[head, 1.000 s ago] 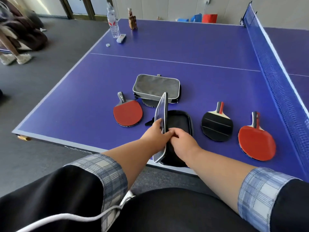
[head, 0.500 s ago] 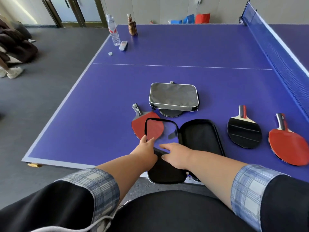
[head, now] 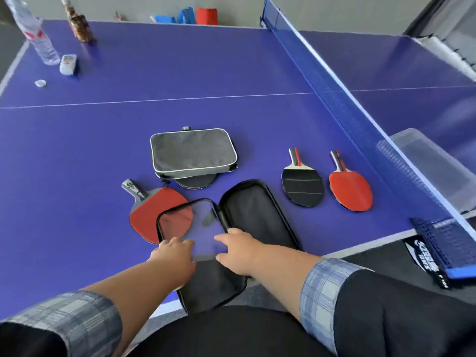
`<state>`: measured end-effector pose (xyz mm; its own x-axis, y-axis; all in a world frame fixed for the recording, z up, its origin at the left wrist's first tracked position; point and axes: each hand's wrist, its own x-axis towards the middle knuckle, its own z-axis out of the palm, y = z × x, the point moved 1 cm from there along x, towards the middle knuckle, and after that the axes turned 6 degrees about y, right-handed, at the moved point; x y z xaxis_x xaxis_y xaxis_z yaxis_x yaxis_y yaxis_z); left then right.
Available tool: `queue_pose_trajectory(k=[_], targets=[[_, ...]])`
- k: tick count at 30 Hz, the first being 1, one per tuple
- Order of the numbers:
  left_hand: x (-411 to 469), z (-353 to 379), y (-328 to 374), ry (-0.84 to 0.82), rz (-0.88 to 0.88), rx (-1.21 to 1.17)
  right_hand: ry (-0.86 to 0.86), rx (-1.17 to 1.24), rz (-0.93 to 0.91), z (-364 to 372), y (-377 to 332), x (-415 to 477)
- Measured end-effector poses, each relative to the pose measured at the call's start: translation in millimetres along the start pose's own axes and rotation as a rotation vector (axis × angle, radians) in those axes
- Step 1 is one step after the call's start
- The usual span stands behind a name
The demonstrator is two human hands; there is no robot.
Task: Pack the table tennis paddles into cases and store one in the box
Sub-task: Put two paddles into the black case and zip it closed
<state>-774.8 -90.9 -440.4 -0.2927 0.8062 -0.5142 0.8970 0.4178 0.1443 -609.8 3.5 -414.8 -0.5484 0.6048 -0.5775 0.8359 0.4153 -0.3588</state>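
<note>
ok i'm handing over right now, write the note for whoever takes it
Left hand and right hand: both rest on the clear flap of the open black case, gripping nothing.
The flap overlaps the left red paddle.
Black paddle and right red paddle lie loose right of the case.
A fourth paddle pokes out from the grey case; inside or under, unclear.
Clear box sits beyond the net.
Done: black case opened. Left: pack paddles, close cases, box one.
</note>
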Motion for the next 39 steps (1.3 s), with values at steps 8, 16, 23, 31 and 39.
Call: queue_pose_trajectory(k=[8, 16, 23, 31, 39], targets=[[42.9, -40.6, 65.0, 0.048, 0.131, -0.049, 0.273, 0.174, 0.228, -51.5, 81.0, -22.1], [97.6, -45.5, 183.7, 0.104, 0.183, -0.248, 0.421, 0.341, 0.424, -102.6, 202.1, -5.3], [156.0, -52.2, 278.2, 0.144, 0.025, -0.505, 0.468, 0.585, 0.363, -157.6, 280.7, 49.2], [191.8, -51.0, 321.9, 0.103, -0.252, -0.654, 0.379, 0.752, 0.363, -171.2, 315.9, 102.1], [205.2, -47.9, 321.3, 0.144, -0.407, -0.848, 0.287, 0.957, 0.552, -173.7, 316.5, 121.1]])
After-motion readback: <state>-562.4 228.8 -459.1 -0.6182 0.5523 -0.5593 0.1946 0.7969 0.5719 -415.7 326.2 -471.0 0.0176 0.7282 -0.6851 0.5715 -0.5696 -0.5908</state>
